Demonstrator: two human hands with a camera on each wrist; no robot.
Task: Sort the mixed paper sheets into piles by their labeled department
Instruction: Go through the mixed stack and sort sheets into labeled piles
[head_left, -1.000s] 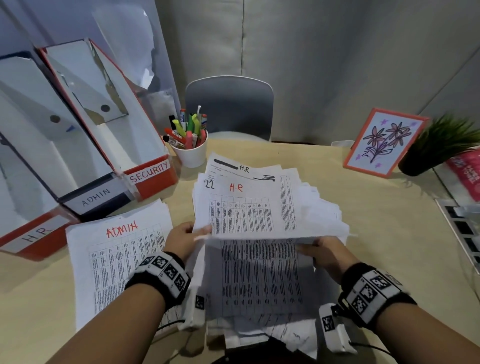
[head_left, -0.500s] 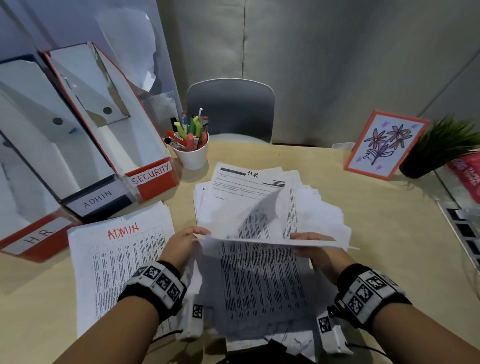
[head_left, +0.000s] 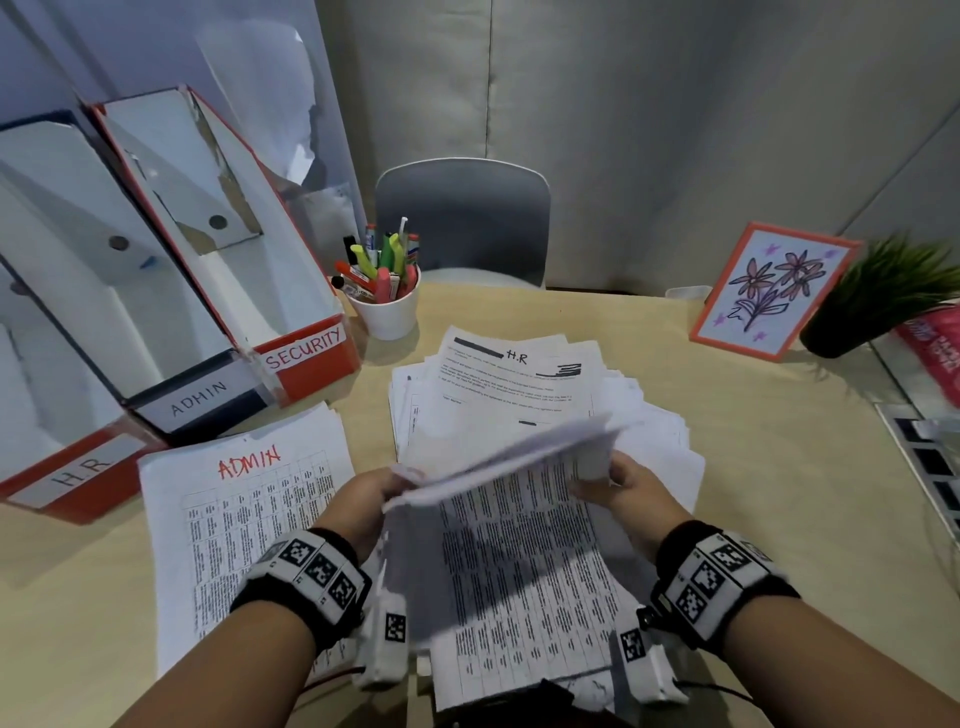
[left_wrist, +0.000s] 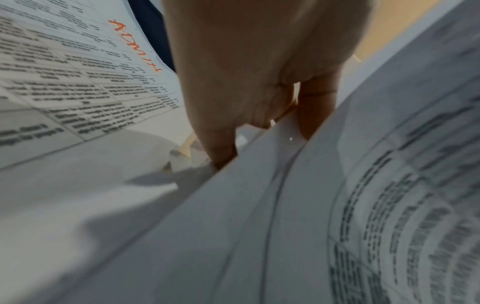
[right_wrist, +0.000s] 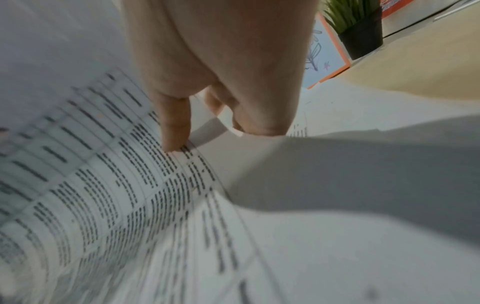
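Reached forward over the wooden desk (head_left: 753, 467), forearms roughly parallel, tag-printed wristbands on both. Left hand (head_left: 363, 501) curled onto the left edge of a raised printed sheet (head_left: 498, 457); right hand (head_left: 626, 491) pinched its right edge, thumb on top. Sheet lifted off the mixed stack (head_left: 519, 587) below, bowed and blurred, label out of sight. In the left wrist view, fingers (left_wrist: 221, 144) tucked under the paper's edge; in the right wrist view, a fingertip (right_wrist: 174, 142) pressed on table-printed text. Lay beyond the hands: an H.R pile (head_left: 514, 379), fanned. Lay to the left: an ADMIN pile (head_left: 244, 499), red lettering on top. Stood along the left edge: three magazine files marked H.R (head_left: 67, 473), ADMIN (head_left: 200, 397) and SECURITY (head_left: 306, 348), contents impossible to tell. Held markers and highlighters: a white cup (head_left: 389, 312) beside the SECURITY file
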